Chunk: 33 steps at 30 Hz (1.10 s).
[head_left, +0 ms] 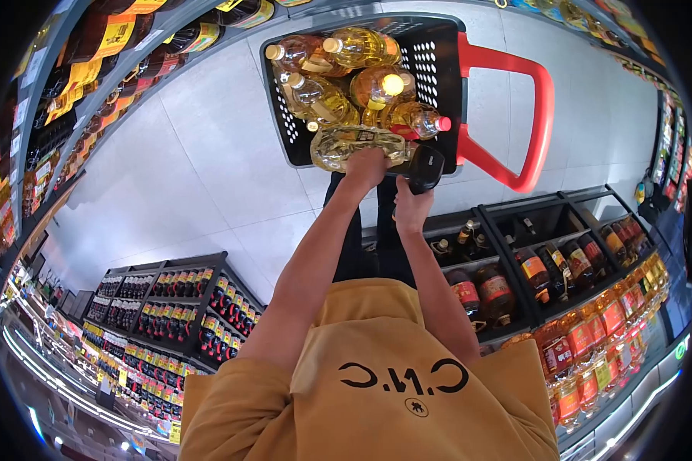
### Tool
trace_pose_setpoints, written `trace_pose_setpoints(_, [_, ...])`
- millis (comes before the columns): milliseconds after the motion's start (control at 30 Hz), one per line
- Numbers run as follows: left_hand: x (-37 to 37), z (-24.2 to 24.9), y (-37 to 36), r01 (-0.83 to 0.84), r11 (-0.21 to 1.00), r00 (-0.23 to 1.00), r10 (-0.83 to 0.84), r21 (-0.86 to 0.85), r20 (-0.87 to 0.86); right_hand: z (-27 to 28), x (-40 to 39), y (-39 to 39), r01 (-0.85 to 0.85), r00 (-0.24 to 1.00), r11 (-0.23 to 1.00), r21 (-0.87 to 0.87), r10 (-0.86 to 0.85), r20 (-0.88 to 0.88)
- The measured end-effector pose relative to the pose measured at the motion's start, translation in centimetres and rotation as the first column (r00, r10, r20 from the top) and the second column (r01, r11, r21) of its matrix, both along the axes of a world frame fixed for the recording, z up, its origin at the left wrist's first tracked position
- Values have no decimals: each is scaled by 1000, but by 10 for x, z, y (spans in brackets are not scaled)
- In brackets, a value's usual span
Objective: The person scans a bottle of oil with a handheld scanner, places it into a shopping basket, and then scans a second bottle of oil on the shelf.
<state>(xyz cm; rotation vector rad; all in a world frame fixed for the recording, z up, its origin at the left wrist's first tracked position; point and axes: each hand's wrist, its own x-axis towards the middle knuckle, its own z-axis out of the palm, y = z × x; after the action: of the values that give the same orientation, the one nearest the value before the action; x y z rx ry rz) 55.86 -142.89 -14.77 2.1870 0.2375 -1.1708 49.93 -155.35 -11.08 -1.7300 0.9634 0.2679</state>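
My left hand is closed on a large clear oil bottle, which lies on its side along the near edge of a black shopping basket. Its fingers are partly hidden behind the back of the hand. My right hand grips a black handheld barcode scanner, its head close to the bottle's right end. Several more bottles of yellow oil fill the basket, among them one with a red cap and one with a pale yellow cap.
A red basket handle extends to the right over the grey tiled floor. Shelves of bottles line the upper left. Racks with dark bottles stand lower left, and a black rack with large oil bottles stands at right.
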Motion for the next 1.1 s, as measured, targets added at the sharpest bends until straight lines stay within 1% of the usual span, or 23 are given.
trace_pose_setpoints(133, [-2,2,-1,-21,999,1000,21,24,23,18,8,4,49,997,994,98,-44,-58])
trace_pose_setpoints(200, [-7,-4,-1,-26,1000,997,26,2,74,-2,-6,-6,7,996,999,32,-4,-86])
trace_pose_setpoints(233, [-7,-6,-1,-2,1000,995,2,-4,95,6,-3,-4,12,993,999,43,-7,-120])
trace_pose_setpoints(300, [-8,-10,-2,1,1000,996,-1,3,84,-14,-15,-9,-29,999,997,-75,28,-18])
trace_pose_setpoints(367, [-10,-11,-5,3,1000,995,-4,13,102,-10,-15,-10,-36,999,996,-86,33,-42])
trace_pose_setpoints(433, [-10,-8,-3,-5,1000,993,2,26,121,-12,-17,-9,-42,999,995,-88,40,-19])
trace_pose_setpoints(533, [-7,-7,-2,39,999,996,-39,10,74,-13,-18,-13,-58,998,993,-107,55,-34])
trace_pose_setpoints(733, [-10,-10,-4,30,999,994,-34,38,107,-15,-19,-17,-80,997,991,-104,78,-29])
trace_pose_setpoints(767, [-11,-10,-4,16,999,989,-21,35,148,-16,-18,-19,-85,996,991,-103,83,-16])
trace_pose_setpoints(800, [-13,-14,-5,30,998,990,-38,62,135,-18,-17,-19,-91,996,991,-99,91,-4])
trace_pose_setpoints(867, [-5,0,-2,37,998,994,-42,53,98,-18,-15,-17,-99,995,991,-85,100,6])
trace_pose_setpoints(967, [-2,5,1,10,999,997,-13,48,78,-16,-10,-14,-109,994,992,-70,110,8])
trace_pose_setpoints(1100, [-3,1,7,5,1000,999,-5,19,32,-7,-2,-6,-135,991,990,-27,135,3])
